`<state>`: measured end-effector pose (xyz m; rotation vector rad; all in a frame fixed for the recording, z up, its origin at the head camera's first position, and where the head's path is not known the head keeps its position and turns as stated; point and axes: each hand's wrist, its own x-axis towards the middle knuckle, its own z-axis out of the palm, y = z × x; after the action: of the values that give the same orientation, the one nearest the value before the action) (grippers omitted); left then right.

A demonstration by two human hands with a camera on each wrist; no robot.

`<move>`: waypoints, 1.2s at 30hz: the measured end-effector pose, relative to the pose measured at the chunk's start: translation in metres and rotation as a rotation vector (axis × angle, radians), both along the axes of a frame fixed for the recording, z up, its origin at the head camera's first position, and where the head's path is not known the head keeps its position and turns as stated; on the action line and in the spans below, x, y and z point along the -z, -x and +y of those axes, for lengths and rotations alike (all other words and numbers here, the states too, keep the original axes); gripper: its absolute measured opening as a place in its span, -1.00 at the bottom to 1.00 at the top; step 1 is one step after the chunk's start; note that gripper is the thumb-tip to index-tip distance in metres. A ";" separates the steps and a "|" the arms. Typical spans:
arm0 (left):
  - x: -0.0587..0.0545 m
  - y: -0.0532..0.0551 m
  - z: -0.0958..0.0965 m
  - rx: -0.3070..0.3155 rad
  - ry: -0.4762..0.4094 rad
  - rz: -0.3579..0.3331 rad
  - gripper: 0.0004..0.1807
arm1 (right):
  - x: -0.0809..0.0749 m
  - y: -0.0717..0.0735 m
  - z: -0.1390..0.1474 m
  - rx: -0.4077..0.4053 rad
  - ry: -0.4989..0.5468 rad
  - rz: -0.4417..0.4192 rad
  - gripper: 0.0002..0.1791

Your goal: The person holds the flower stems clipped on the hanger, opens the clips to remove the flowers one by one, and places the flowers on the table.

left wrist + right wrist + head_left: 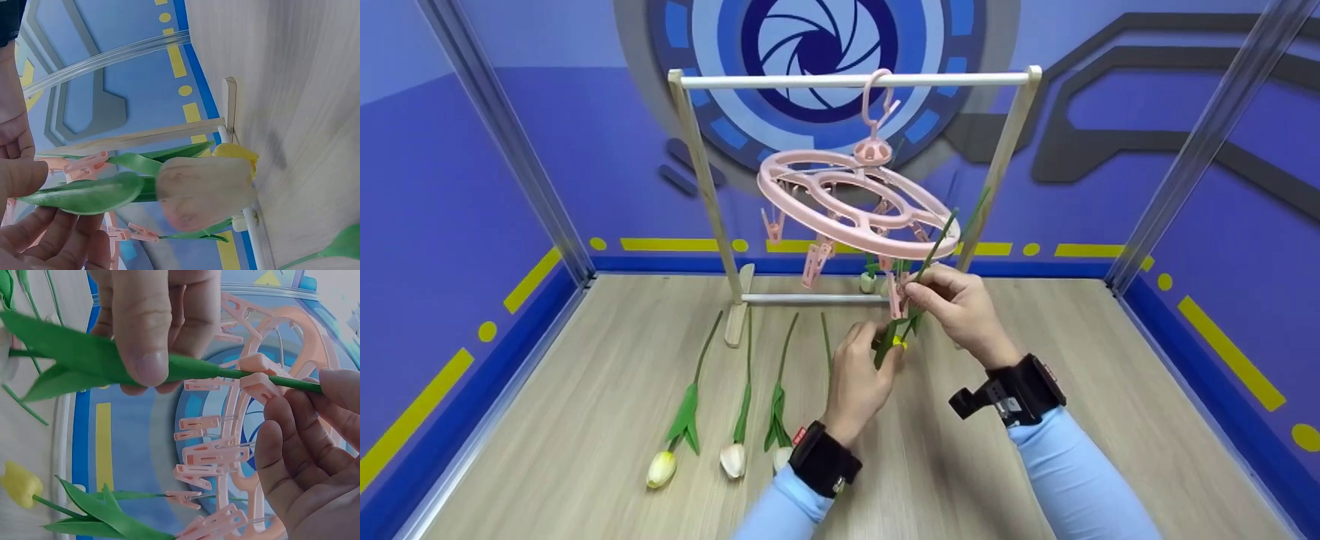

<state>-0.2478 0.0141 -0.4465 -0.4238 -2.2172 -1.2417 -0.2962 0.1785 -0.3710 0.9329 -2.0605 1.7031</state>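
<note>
My left hand (859, 375) holds an artificial white-pink tulip (205, 191) by its green leaves, the flower hanging downward. Higher up, my right hand (964, 311) pinches the tulip's stem (306, 386) between thumb and fingers. That stem passes between the jaws of a pink clip (260, 377) on the round hanger (840, 225), right at the right fingertips. The hanger tilts down toward the hands. Behind them a yellow tulip (22, 485) hangs head-down from another clip. In the head view, my left hand hides most of the held flower.
A wooden rack with a white top bar (780, 80) carries the hanger by its hook. On the table (585, 405) lie a pale yellow tulip (661, 469), a white tulip (733, 460) and others partly behind my left arm. Blue walls (1207, 202) enclose the table.
</note>
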 end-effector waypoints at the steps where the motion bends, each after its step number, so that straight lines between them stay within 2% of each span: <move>1: 0.000 -0.001 -0.001 0.005 -0.009 0.000 -0.80 | 0.000 0.000 -0.001 -0.002 0.000 0.002 -0.91; 9: 0.001 -0.008 -0.005 0.035 -0.042 0.018 -0.81 | 0.001 -0.001 -0.003 -0.018 0.007 -0.019 -0.87; 14: 0.001 -0.012 -0.008 0.051 -0.064 -0.001 -0.84 | 0.004 0.000 0.000 -0.012 0.014 -0.052 -0.84; 22: 0.000 -0.019 -0.013 0.058 -0.105 -0.014 -0.83 | 0.006 0.006 0.002 -0.005 -0.043 -0.102 -0.81; 27: 0.001 -0.022 -0.016 0.066 -0.125 -0.007 -0.79 | 0.006 0.010 0.001 -0.040 -0.059 -0.155 -0.77; 36: 0.006 -0.023 -0.021 0.098 -0.164 -0.032 -0.74 | 0.009 0.016 -0.001 -0.160 -0.099 -0.252 -0.64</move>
<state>-0.2245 -0.0066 -0.4521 -0.4546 -2.1226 -1.4791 -0.3126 0.1776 -0.3799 0.9796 -2.3042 1.9007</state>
